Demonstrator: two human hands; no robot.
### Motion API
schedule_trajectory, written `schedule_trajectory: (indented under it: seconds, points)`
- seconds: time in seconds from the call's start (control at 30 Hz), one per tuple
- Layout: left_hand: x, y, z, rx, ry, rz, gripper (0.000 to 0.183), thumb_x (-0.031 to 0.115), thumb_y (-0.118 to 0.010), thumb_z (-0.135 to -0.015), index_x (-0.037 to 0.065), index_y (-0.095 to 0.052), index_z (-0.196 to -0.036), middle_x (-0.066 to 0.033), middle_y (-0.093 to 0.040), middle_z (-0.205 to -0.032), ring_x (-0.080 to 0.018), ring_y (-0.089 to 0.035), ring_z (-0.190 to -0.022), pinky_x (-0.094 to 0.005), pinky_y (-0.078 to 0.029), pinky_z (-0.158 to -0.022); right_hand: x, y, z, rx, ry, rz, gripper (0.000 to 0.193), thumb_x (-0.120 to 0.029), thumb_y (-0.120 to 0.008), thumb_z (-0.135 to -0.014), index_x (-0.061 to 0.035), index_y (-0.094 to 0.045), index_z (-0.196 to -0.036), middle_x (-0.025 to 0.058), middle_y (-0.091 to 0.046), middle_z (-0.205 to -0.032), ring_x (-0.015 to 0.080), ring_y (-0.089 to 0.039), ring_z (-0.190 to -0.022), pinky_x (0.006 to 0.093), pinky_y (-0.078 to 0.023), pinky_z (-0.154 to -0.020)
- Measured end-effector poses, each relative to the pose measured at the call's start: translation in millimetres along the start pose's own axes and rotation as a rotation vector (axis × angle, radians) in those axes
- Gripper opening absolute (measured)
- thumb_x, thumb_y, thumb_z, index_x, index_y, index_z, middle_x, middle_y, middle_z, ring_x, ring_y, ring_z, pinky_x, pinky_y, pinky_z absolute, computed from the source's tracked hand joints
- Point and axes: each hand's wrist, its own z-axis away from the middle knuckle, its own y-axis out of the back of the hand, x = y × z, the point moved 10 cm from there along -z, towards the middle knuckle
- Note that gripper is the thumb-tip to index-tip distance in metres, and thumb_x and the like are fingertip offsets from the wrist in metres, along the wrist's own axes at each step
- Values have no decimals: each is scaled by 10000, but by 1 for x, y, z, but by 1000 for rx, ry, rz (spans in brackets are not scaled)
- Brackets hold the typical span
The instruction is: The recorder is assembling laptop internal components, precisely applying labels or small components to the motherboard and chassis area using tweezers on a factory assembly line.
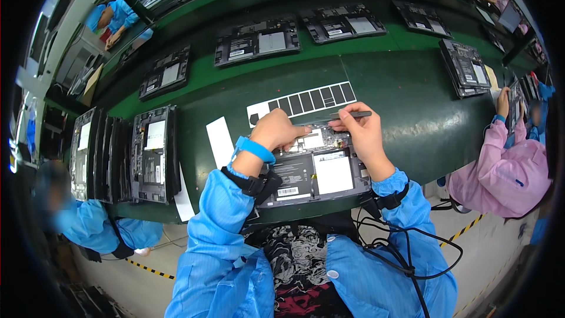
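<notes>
My right hand (366, 135) is gripping tweezers (362, 114), pointing left over the far side of the laptop (294, 176), lying on the near worktop (412, 106); I'm not telling my left hand's (276, 131) grip, left of the tips.

Opened flat device (311, 168), dark casing, lies face-up, near edge of green desk (406, 82). Circuit board (337, 139) exposed along far side, partly hidden; dark labelled block (292, 171) near-left, white rectangular panel (333, 172) near-right. Slim dark tweezers (358, 114) held roughly level above the board's far edge, tips pointing left.
</notes>
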Motion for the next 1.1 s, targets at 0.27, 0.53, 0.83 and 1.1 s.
schedule_trajectory:
  seconds: [0.27,0.53,0.83,1.1]
  points:
    - [-22,35,127,403,-291,145,290,275,-606,-865,12,-660,-755,-120,-628,-626,-330,-629,-636,-427,-495,-634,-13,15,34,53,-59,70,153,-97,-604,-908,38,-589,-978,139,-655,-865,213,-685,-781,281,-560,-685]
    - [-143,-23,196,636,-256,-191,626,244,-709,-793,34,-475,-1334,-146,-438,-1417,-327,-385,-1326,-429,-309,-1057,-14,-73,118,-69,-100,242,160,-87,-656,-868,47,-648,-955,73,-662,-885,108,-597,-826,243,-474,-748]
    - [-177,-10,206,885,-301,68,564,217,-754,-746,-8,-553,-1223,-148,-540,-1263,-361,-488,-1175,-426,-378,-1009,27,-216,98,-299,295,842,175,-220,-642,-841,-58,-701,-869,162,-672,-1021,308,-584,-1113,443,-363,-1026]
    - [-176,-2,204,869,-277,-90,628,346,-764,-710,24,-579,-1217,-103,-553,-1293,-274,-500,-1212,-400,-375,-967,47,-244,90,-362,222,915,225,-240,-634,-851,-26,-702,-865,173,-701,-935,240,-647,-1016,448,-200,-1120]
